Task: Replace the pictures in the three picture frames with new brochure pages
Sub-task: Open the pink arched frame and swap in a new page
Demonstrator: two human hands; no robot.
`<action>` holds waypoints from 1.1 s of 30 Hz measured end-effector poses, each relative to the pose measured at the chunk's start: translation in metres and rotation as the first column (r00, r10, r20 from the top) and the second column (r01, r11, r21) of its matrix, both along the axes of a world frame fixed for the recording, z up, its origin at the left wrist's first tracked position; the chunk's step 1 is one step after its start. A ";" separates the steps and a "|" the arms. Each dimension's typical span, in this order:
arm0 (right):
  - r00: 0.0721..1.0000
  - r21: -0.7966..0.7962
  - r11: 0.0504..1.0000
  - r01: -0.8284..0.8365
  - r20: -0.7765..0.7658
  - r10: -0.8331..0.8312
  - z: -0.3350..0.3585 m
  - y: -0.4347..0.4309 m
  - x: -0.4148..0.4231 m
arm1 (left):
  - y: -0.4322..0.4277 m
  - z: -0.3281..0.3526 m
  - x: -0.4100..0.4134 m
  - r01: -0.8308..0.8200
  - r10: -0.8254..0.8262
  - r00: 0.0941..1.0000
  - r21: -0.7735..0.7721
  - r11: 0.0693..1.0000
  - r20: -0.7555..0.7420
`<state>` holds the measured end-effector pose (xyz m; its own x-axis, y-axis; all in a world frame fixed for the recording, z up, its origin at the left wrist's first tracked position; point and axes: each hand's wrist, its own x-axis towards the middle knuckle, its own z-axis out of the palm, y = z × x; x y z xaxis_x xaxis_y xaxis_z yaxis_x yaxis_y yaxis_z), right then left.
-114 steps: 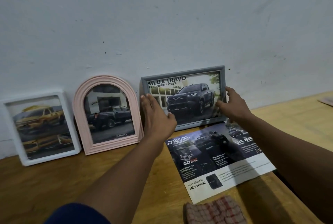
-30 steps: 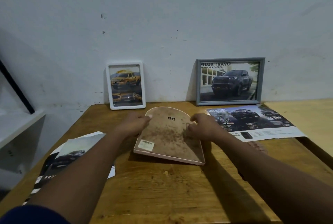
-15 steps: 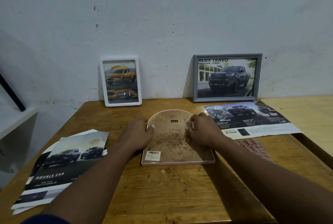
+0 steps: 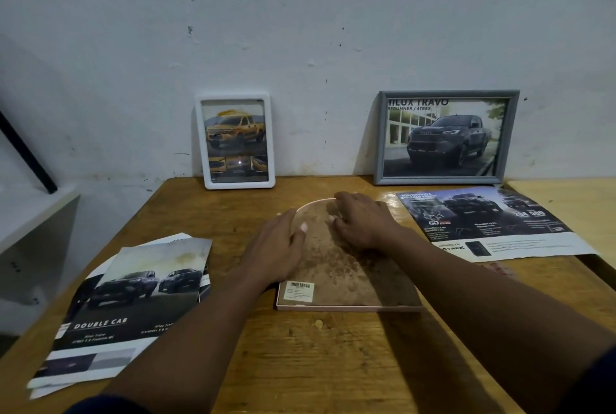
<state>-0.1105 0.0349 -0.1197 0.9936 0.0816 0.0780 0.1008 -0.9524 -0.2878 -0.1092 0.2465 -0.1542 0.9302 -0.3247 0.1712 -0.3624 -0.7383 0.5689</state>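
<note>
The pink arched frame (image 4: pixel 346 277) lies face down mid-table, its brown backing board up and a barcode sticker near its front left corner. My left hand (image 4: pixel 278 242) rests on the frame's left edge, thumb on the backing. My right hand (image 4: pixel 361 223) presses on the arched top, fingers bent onto the board. A white frame (image 4: pixel 236 142) with a yellow truck picture and a grey frame (image 4: pixel 445 137) with a dark truck picture lean on the wall. A stack of brochure pages (image 4: pixel 130 303) lies at the left. A single brochure page (image 4: pixel 490 222) lies at the right.
The wooden table (image 4: pixel 333 363) runs to the white wall. A lighter table (image 4: pixel 573 207) adjoins on the right. A white shelf (image 4: pixel 30 210) with a black bar stands at the left. A reddish checked cloth (image 4: pixel 500 268) peeks out beside my right forearm.
The pink frame went from leaning on the wall to lying face down on the table. Since half a second ago my right hand has moved up to the arched top.
</note>
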 end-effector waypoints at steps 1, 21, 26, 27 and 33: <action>1.000 0.003 1.000 -0.003 -0.006 0.003 0.000 0.002 0.005 | -0.001 0.002 0.003 -0.009 0.009 1.000 -0.005 1.000 0.000; 0.995 0.005 0.998 0.056 0.083 -0.056 -0.018 0.010 0.051 | -0.024 -0.007 0.019 -0.104 0.106 0.993 0.062 0.993 -0.041; 0.995 -0.067 0.995 0.074 0.078 -0.068 -0.018 0.015 0.062 | -0.024 -0.008 0.020 -0.110 0.112 0.993 0.051 0.993 -0.043; 0.994 -0.072 0.995 0.072 0.086 -0.066 -0.017 0.015 0.063 | -0.024 -0.008 0.019 -0.116 0.118 0.992 0.048 0.992 -0.046; 0.946 -0.230 0.973 0.000 0.315 0.075 -0.014 0.005 0.052 | -0.024 -0.004 0.017 -0.120 0.123 0.990 0.042 0.992 -0.062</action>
<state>-0.0581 0.0398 -0.1339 0.9149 0.1706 0.3659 0.1888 -0.9819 -0.0143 -0.0925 0.2225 -0.1579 0.9719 -0.2135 0.0991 -0.2319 -0.7964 0.5585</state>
